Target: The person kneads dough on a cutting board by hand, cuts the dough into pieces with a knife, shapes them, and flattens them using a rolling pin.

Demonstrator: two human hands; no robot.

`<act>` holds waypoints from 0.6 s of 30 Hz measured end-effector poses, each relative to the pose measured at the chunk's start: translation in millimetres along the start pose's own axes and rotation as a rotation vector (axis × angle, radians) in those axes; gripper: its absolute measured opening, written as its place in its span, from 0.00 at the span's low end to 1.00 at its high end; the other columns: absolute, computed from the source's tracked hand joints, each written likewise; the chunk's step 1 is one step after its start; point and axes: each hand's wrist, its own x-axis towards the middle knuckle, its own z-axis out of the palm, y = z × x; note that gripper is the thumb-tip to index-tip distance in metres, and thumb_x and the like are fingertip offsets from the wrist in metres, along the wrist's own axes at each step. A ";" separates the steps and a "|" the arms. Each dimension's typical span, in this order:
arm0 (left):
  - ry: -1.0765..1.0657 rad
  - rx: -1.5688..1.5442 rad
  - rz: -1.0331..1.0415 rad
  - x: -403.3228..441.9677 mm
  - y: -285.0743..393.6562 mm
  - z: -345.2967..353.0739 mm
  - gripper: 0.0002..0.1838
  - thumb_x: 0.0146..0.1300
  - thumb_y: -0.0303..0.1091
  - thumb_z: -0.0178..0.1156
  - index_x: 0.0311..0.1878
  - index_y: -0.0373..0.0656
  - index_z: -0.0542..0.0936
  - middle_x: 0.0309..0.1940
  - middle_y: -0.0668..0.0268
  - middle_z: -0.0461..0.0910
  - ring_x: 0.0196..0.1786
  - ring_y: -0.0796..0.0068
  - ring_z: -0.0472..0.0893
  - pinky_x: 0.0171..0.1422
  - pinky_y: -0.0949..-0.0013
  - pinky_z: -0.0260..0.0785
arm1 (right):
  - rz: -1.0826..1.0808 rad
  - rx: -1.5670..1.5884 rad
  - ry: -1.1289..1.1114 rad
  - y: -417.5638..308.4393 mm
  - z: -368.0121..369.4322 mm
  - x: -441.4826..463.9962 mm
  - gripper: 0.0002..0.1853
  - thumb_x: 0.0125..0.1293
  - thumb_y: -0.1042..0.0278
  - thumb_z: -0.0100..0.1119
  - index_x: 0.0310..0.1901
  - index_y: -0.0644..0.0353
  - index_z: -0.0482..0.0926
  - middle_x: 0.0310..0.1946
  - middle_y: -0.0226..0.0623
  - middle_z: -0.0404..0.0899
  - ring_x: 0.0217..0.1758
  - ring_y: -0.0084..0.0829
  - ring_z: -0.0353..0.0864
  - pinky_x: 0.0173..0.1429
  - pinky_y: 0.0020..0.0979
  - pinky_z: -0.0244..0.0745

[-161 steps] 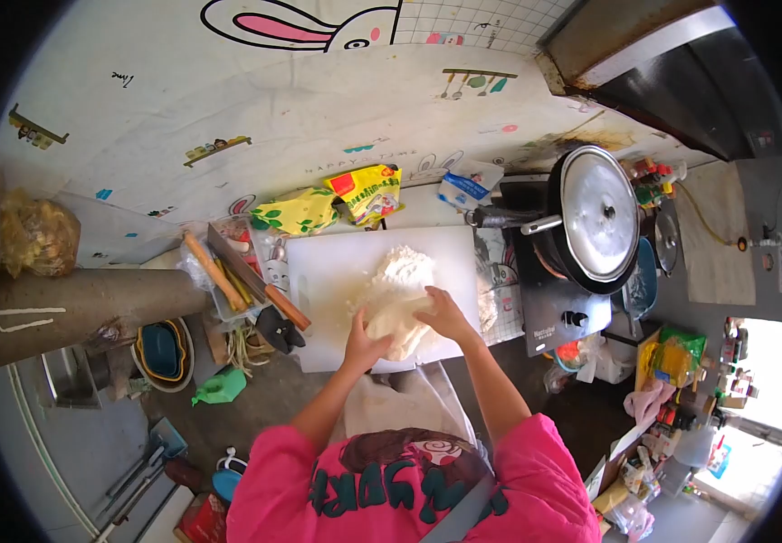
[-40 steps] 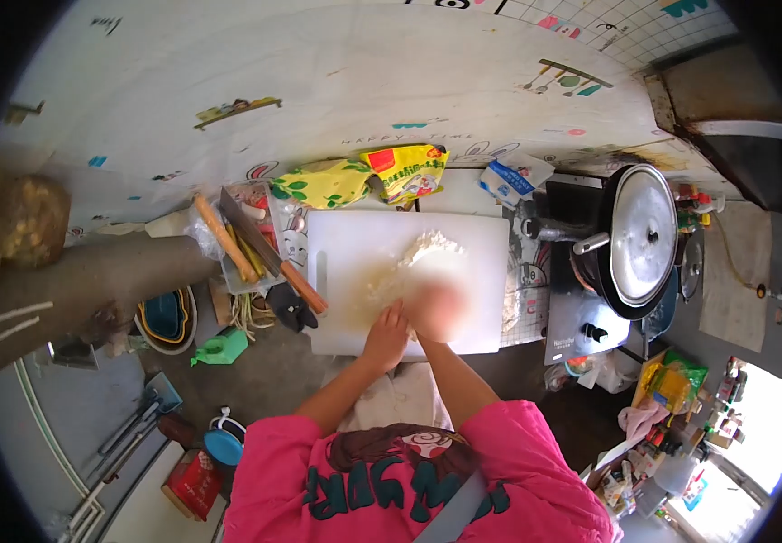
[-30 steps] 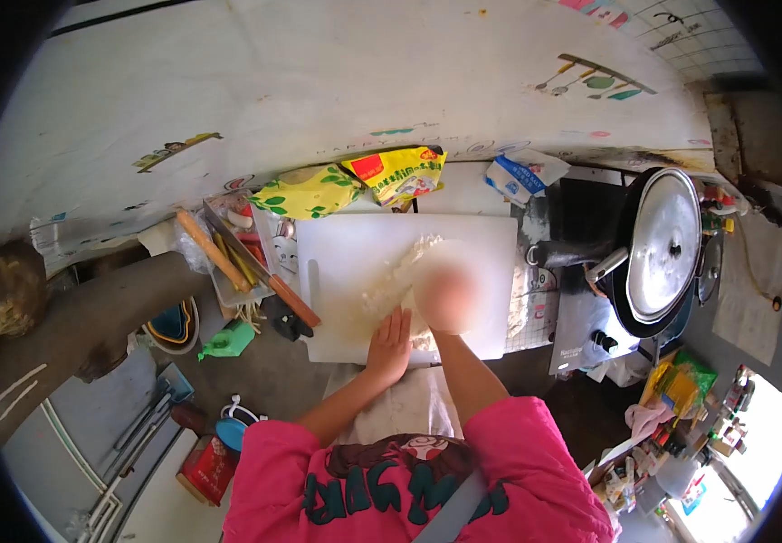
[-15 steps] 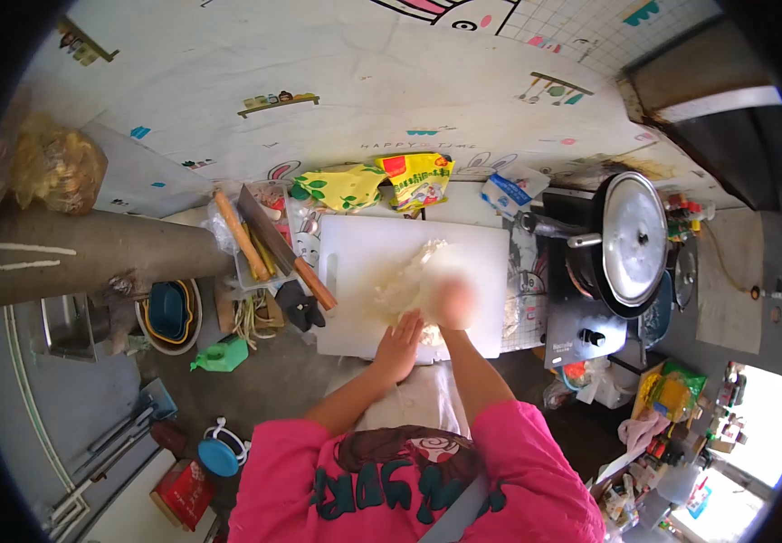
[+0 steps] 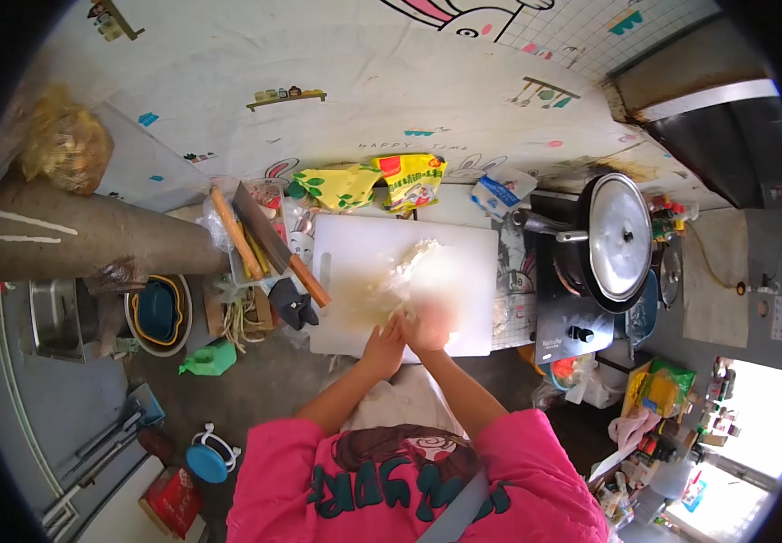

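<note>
A white cutting board [image 5: 346, 262] lies in front of me, with white flour [image 5: 424, 253] heaped near its middle. Both hands are close together at the board's near part. My left hand [image 5: 386, 346] lies at the near side of the flour, fingers pointing forward and pressed together; what is under it is hidden. My right hand [image 5: 427, 328] is beside it, its fingers lost in a round blur that also covers part of the flour and whatever the hand touches.
Left of the board, a cleaver [image 5: 264, 226] and a rolling pin [image 5: 235, 233] rest on a plastic bin. Behind stand yellow bags [image 5: 411, 181]. A lidded pan [image 5: 620, 237] sits on the stove [image 5: 565, 333] at the right. A green jug [image 5: 210, 359] is at lower left.
Earlier both hands were spread on a large pale dough piece; now they are together at the near side, and a blur covers that spot. Since half a second ago my hands have drawn closer together.
</note>
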 end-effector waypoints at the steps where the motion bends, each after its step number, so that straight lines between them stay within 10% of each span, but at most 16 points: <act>1: 0.034 0.002 0.013 1.6 -2.5 4.3 0.32 0.53 0.34 0.56 0.63 0.34 0.63 0.69 0.49 0.53 0.72 0.53 0.51 0.62 0.44 0.58 | 0.013 -0.033 0.027 -0.1 4.5 -0.4 0.13 0.58 0.59 0.57 0.38 0.61 0.77 0.37 0.42 0.76 0.41 0.44 0.74 0.44 0.45 0.69; 18: 0.216 -0.487 -0.353 1.6 36.6 -18.0 0.40 0.56 0.29 0.59 0.68 0.32 0.50 0.63 0.42 0.56 0.67 0.50 0.58 0.63 0.53 0.59 | 0.064 -0.272 0.081 57.3 52.6 51.6 0.08 0.61 0.61 0.52 0.33 0.56 0.75 0.35 0.35 0.74 0.42 0.39 0.71 0.47 0.41 0.65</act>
